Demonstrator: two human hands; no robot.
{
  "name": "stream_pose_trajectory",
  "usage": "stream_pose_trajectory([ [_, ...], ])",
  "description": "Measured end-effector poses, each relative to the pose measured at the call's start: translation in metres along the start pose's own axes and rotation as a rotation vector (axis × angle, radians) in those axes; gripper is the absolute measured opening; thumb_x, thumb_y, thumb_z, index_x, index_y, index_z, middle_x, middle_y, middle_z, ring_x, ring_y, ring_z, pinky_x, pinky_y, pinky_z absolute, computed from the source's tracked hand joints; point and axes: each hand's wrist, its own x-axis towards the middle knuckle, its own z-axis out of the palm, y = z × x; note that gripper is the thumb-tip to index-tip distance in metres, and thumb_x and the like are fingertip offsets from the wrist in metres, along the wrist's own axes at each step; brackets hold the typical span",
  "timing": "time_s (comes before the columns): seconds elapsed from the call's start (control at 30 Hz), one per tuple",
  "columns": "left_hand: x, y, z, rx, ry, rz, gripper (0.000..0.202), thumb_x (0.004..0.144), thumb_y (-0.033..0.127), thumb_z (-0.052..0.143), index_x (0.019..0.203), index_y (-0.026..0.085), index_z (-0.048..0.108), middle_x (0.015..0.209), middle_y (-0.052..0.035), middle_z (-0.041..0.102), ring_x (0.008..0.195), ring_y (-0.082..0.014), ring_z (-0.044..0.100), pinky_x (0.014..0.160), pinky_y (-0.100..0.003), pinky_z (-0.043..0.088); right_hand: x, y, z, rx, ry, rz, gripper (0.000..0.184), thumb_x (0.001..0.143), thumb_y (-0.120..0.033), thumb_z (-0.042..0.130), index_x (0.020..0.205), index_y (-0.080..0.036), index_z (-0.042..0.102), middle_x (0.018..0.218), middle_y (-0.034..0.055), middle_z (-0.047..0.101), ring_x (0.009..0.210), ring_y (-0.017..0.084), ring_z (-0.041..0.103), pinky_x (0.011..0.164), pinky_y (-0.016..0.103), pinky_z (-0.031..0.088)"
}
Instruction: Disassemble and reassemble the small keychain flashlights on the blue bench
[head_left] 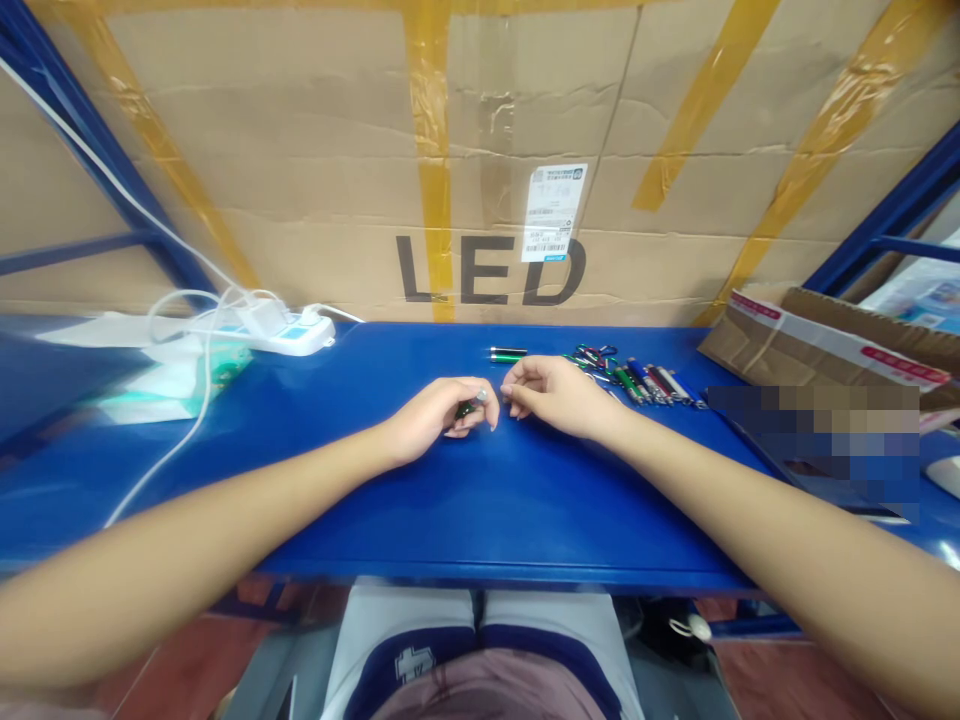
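Note:
My left hand (442,412) is closed around a small dark green tube (466,408) with a silvery end, most of which the fingers hide. Just to its right, my right hand (551,392) is closed in a pinch, thumb against fingertips. Whatever it holds is too small to make out. The fingertips of the two hands nearly meet above the blue table (480,510). Behind them lies a shiny green tube (508,355) with a dark upper side. Beyond my right hand are a pile of coloured carabiner clips (596,355) and a row of several pen-like metal tubes (654,382).
A white power strip (300,335) with cables stands at the back left, beside a green and white plastic packet (172,380). An open cardboard box (817,335) stands at the right, behind a blurred-out patch. A large carton (337,180) marked LED walls off the back.

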Motion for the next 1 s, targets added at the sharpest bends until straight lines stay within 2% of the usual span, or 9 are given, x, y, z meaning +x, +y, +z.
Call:
stream_pose_trajectory([
  [0.13,0.000,0.000,0.000,-0.002,0.002,0.001,0.034,0.087,0.036,0.040,0.073,0.013,0.060,0.058,0.0013,0.039,0.052,-0.0115,0.033,0.051,-0.027,0.027,-0.001,0.001,-0.005,-0.427,0.082,-0.179,0.006,0.088,-0.016,0.061,0.082,-0.017,0.063,0.072,0.0026,0.070,0.065,0.015,0.065,0.065,0.027,0.049],
  [0.27,0.000,0.000,-0.001,0.010,-0.004,0.009,0.035,0.088,0.035,0.039,0.074,0.013,0.061,0.057,0.0014,0.039,0.052,-0.0118,0.034,0.052,-0.027,0.028,-0.001,0.001,-0.007,-0.637,0.033,-0.328,0.010,0.085,-0.010,0.060,0.083,-0.017,0.067,0.085,0.0056,0.072,0.076,0.018,0.064,0.072,0.029,0.048],
  [0.47,-0.001,-0.002,-0.002,-0.001,0.001,-0.008,0.034,0.090,0.032,0.039,0.073,0.013,0.062,0.057,0.0014,0.040,0.053,-0.0114,0.034,0.052,-0.026,0.028,-0.002,0.002,-0.006,-0.525,0.038,-0.319,0.009,0.081,-0.011,0.063,0.077,-0.018,0.068,0.080,0.0030,0.071,0.072,0.016,0.064,0.072,0.028,0.049],
  [0.7,0.000,0.000,0.001,-0.032,0.030,-0.034,0.036,0.090,0.033,0.037,0.072,0.013,0.061,0.056,0.0011,0.037,0.051,-0.0116,0.033,0.050,-0.025,0.028,-0.011,-0.013,0.000,-0.195,0.326,-0.475,0.005,0.085,-0.021,0.067,0.081,-0.019,0.070,0.086,0.0024,0.070,0.072,0.013,0.062,0.062,0.025,0.048],
  [0.87,0.002,0.003,0.005,-0.113,0.069,-0.062,0.036,0.089,0.034,0.039,0.069,0.012,0.060,0.056,0.0008,0.036,0.051,-0.0113,0.031,0.049,-0.024,0.028,-0.020,-0.022,0.007,-0.151,0.275,-0.670,0.008,0.088,-0.022,0.066,0.083,-0.019,0.071,0.085,0.0031,0.067,0.071,0.012,0.061,0.060,0.024,0.049],
  [1.0,0.002,0.002,0.006,-0.150,0.068,-0.061,0.036,0.089,0.037,0.041,0.069,0.012,0.059,0.056,0.0006,0.037,0.051,-0.0113,0.032,0.049,-0.023,0.029,-0.021,-0.020,0.010,-0.171,0.250,-0.686,0.009,0.090,-0.024,0.064,0.086,-0.021,0.072,0.088,0.0042,0.067,0.074,0.013,0.062,0.061,0.026,0.051],
])
